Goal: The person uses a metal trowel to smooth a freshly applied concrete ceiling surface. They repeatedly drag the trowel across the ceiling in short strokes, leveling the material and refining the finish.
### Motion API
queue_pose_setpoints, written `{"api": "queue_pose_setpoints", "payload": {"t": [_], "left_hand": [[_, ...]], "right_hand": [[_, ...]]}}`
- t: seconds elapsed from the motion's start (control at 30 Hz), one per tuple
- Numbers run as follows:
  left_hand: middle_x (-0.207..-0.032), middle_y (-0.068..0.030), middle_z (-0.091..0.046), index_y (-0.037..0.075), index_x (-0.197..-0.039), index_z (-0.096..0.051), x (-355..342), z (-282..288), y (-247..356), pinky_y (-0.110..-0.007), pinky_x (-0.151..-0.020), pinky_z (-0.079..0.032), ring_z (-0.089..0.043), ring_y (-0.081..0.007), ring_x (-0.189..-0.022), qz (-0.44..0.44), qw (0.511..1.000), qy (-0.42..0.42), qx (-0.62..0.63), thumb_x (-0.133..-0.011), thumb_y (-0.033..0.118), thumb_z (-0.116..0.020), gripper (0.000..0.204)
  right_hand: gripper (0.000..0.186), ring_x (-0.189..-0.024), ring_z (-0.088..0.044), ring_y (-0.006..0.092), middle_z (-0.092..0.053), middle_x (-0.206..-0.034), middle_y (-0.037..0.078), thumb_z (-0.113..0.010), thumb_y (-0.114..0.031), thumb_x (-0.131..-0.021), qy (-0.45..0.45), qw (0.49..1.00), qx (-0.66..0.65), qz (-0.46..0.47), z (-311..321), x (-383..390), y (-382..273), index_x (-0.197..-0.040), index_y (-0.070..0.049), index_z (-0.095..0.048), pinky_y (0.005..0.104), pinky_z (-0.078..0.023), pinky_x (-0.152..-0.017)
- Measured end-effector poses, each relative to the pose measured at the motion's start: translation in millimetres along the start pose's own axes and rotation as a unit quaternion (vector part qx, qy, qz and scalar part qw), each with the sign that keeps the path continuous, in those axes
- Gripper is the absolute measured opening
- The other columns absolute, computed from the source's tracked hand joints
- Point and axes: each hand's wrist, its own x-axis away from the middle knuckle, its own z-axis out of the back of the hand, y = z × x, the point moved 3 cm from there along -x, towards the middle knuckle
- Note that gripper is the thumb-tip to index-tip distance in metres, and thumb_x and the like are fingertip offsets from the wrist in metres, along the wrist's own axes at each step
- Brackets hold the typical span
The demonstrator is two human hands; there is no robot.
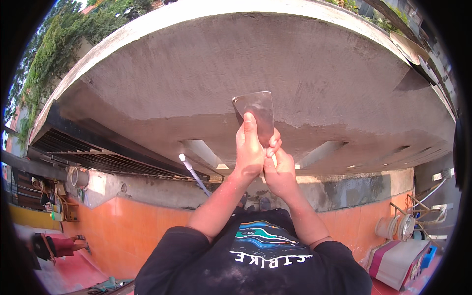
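Head view: left hand (250, 152) pinches a metal blade (260, 105), right hand (279, 164) curls closed around its base.

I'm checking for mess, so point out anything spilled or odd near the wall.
A dark patch on the pale strip below the wall, beyond the right hand to the right. It stands out against the paler surface and looks damp; whether something spilled, I can't tell.

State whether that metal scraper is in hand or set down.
In hand: the metal scraper has the left hand's thumb against its blade, while the right hand is closed at its lower end.
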Motion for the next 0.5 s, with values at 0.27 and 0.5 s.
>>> {"api": "queue_pose_setpoints", "payload": {"t": [0.27,0.5], "left_hand": [[-0.068,-0.0072,-0.054,0.004,-0.096,-0.046,27,-22,-9,-0.024,-0.045,-0.04,-0.045,-0.0093,-0.049,0.048,0.994,-0.06,-0.077,-0.105,0.053,-0.028,0.053],[-0.066,-0.0068,-0.051,0.004,-0.096,-0.045,26,13,-49,-0.024,-0.045,-0.037,-0.044,-0.01,-0.048,0.126,0.988,0.03,-0.084,-0.105,0.054,-0.029,0.053]], "right_hand": [[0.023,-0.055,-0.049,0.0071,-0.051,-0.068,-0.001,-0.042,-0.025,-0.106,-0.012,0.971,-0.22,-0.093,2,44,2,-0.093,-0.006,-0.044,0.0224,-0.041,-0.049],[0.029,-0.05,-0.048,0.0068,-0.048,-0.062,0.0,-0.038,-0.033,-0.106,0.0,0.976,-0.167,-0.139,-9,64,44,-0.095,-0.007,-0.043,0.0222,-0.041,-0.045]]}}
